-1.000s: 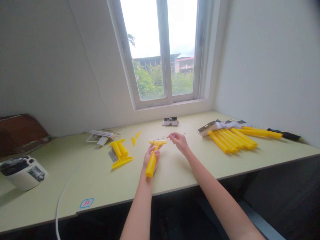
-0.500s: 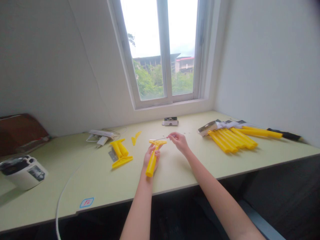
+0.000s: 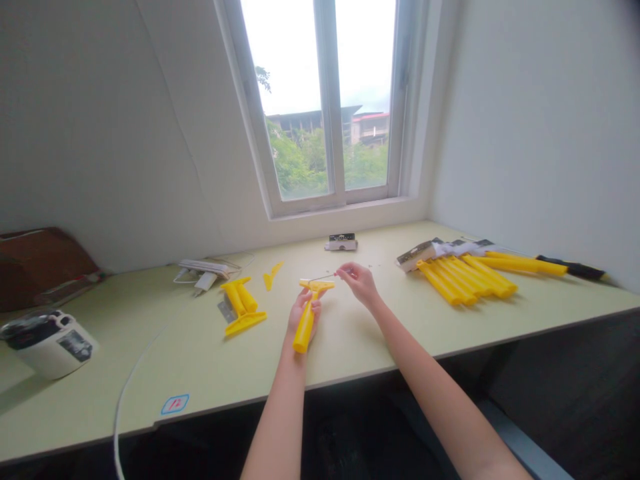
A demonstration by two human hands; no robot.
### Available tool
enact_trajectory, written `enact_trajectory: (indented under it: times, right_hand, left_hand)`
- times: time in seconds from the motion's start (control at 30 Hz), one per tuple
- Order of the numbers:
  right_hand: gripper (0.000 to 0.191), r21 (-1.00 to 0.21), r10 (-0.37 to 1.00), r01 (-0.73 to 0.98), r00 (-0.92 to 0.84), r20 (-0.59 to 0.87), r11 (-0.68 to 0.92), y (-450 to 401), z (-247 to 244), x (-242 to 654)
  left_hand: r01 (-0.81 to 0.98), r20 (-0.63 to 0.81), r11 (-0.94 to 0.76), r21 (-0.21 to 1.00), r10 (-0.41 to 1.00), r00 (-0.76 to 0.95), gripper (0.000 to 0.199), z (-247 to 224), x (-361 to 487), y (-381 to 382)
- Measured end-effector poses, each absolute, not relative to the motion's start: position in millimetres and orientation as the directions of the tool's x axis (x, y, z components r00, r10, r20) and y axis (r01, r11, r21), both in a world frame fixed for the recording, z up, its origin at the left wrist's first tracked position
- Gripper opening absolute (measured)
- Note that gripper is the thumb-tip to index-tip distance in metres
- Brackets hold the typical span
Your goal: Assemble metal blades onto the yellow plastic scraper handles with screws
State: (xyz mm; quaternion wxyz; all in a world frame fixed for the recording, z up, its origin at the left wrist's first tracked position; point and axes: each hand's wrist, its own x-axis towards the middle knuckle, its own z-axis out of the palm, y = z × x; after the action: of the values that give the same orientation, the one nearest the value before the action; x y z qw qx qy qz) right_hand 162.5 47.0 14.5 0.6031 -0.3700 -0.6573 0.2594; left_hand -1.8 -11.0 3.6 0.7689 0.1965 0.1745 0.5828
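Above the middle of the table, my left hand (image 3: 297,316) is wrapped around the neck of a yellow T-shaped scraper (image 3: 305,327), its hollow handle pointing toward me. My right hand (image 3: 359,283) is closed in a pinch on a screwdriver with a thin metal shaft (image 3: 324,277); its grip is hidden by the fingers. The shaft's tip reaches the scraper's wide head, though contact is too small to tell. To the left of my left hand lie other yellow scraper parts (image 3: 246,325) with a grey blade (image 3: 226,309), and small yellow pieces (image 3: 273,275) behind them.
Several yellow handles (image 3: 465,280) with card packaging lie at the right, beside a black-handled tool (image 3: 573,268). A small box (image 3: 342,242) stands near the window. At the left are a white power strip (image 3: 205,268), a lidded mug (image 3: 50,347) and a hanging white cable (image 3: 120,407).
Both hands keep their hold on the scraper and screwdriver in nearly the same place. The whole view has shifted very slightly.
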Motion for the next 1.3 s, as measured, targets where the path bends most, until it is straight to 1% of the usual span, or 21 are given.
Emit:
enact_trajectory:
  times: [0.2,0.67,0.93,1.1,1.3]
  right_hand:
    - [0.025,-0.777,0.789,0.171,-0.003,0.614,0.606,47.5,13.4,162.1]
    - [0.026,-0.780,0.790,0.161,-0.004,0.613,0.605,46.5,14.0,161.9]
    - [0.027,-0.786,0.794,0.129,-0.013,0.608,0.605,44.9,15.9,162.0]
    - [0.026,-0.777,0.781,0.081,-0.042,0.624,0.625,45.9,15.3,161.0]
    - [0.028,-0.766,0.770,0.083,-0.039,0.637,0.638,46.0,15.2,160.5]
  left_hand:
    - [-0.830,-0.053,0.247,0.500,0.965,0.256,0.022,2.9,-1.6,-11.2]
    - [-0.817,-0.049,0.238,0.525,0.967,0.250,0.021,1.3,-1.9,-9.8]
    - [-0.820,-0.049,0.232,0.523,0.969,0.243,0.026,2.1,-1.1,-10.6]
    - [-0.840,-0.034,0.233,0.490,0.968,0.249,0.022,1.1,-2.1,-10.1]
    - [-0.826,-0.046,0.236,0.512,0.968,0.248,0.022,1.9,-1.9,-9.7]
